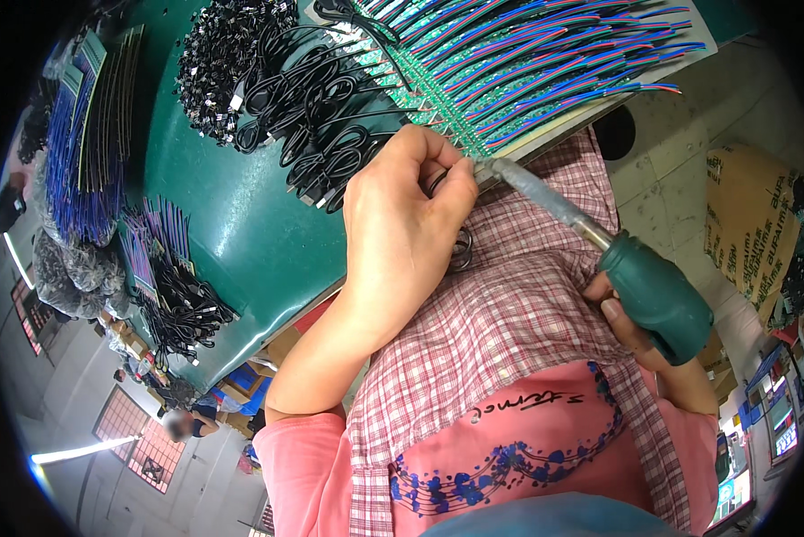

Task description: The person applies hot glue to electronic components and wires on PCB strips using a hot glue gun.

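My left hand (400,210) is closed in a pinch at the near corner of a panel of green circuit boards (442,103), a thin black cable (462,251) between its fingers and hanging below. Red, blue, black and green wires (545,76) run out from the panel to the right. My right hand (626,324) is wrapped round the green handle of a soldering iron (657,295). The iron's grey tip end points left and reaches the panel's edge, right beside my left fingertips. Those fingertips partly hide the contact spot.
Coiled black cables (326,94) lie left of the panel, beyond them a heap of small black connectors (218,67). Bundles of wired strips (89,143) and more cables (183,313) sit along the left of the green table (241,224). A brown carton (756,233) stands at right.
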